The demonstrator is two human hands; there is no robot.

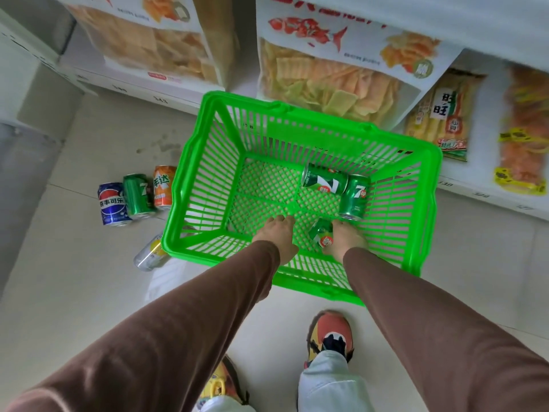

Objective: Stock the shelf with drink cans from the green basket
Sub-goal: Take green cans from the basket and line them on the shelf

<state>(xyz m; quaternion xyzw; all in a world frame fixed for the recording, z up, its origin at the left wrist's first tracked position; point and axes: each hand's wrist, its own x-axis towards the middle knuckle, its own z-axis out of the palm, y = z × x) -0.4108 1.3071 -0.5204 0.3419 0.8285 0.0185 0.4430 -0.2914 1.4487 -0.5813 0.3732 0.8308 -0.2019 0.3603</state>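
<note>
Head view: my right hand [344, 237] is down in the green basket [190, 209], fingers curled round a green can [321, 232]; my left hand [277, 233] hovers beside it, fingers loosely together, empty. Two more cans [325, 179] lie just beyond my fingertips. I'd firm the grip, then lift straight clear of the wall.

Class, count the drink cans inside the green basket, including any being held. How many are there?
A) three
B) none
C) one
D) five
A: two green cans lie loose on the basket floor, one on its side and one next to it, and the right hand grips a third can; the other cans sit outside on the floor.
</note>
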